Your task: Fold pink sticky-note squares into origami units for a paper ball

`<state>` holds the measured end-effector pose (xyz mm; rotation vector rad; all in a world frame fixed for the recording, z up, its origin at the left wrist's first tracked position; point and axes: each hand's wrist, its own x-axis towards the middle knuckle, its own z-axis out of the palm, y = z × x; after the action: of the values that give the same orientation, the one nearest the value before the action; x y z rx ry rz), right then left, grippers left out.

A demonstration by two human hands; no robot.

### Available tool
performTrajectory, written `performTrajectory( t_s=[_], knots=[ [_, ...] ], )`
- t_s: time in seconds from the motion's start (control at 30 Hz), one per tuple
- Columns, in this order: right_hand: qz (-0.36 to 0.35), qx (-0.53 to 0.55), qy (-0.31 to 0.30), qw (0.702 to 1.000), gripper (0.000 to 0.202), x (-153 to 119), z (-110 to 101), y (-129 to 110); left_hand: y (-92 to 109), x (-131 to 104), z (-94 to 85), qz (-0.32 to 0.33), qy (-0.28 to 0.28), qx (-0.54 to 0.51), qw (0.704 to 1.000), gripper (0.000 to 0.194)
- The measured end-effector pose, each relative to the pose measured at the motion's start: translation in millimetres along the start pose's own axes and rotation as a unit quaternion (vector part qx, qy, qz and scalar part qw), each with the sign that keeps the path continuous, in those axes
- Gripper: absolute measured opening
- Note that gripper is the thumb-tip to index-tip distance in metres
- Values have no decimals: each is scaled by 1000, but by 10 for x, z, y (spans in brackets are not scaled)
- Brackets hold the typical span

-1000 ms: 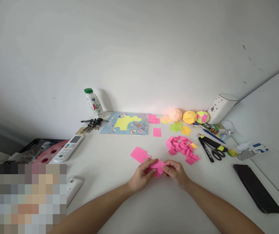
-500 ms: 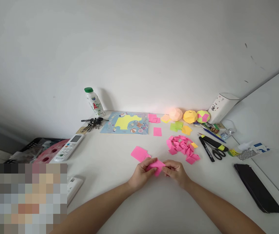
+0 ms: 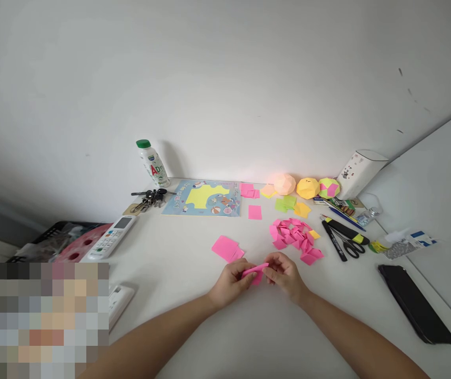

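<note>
Bottle (image 3: 154,168) is showing "AD", A in red, D in green. Board (image 3: 229,210) is carrying characters and marker (image 3: 334,242) white print, both too small to read.

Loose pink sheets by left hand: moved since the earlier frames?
No. The loose pink sheets lie in the same spot relative to the blue booklet behind them.

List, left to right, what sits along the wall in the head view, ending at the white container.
Bottle with green cap, blue picture sheet, pink notes, peach paper ball, yellow paper ball, green-and-pink paper ball, white container.
</note>
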<state>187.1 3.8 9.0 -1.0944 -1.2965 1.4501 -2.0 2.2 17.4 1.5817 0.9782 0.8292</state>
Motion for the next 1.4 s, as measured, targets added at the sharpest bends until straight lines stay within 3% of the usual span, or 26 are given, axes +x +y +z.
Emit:
performTrajectory(
  t_s=[0.33, 1.1, 1.4],
  knots=[
    [-20, 3, -20, 1000, 16, 25, -29, 8, 29, 2, -8, -7, 1, 9, 1000, 21],
    [-18, -17, -20, 1000, 17, 12, -31, 27, 72, -10, 6, -17, 23, -10, 1000, 22],
    [-18, -30, -26, 999, 19, -11, 0, -75, 42, -14, 9, -11, 27, -9, 1000, 26]
  ],
)
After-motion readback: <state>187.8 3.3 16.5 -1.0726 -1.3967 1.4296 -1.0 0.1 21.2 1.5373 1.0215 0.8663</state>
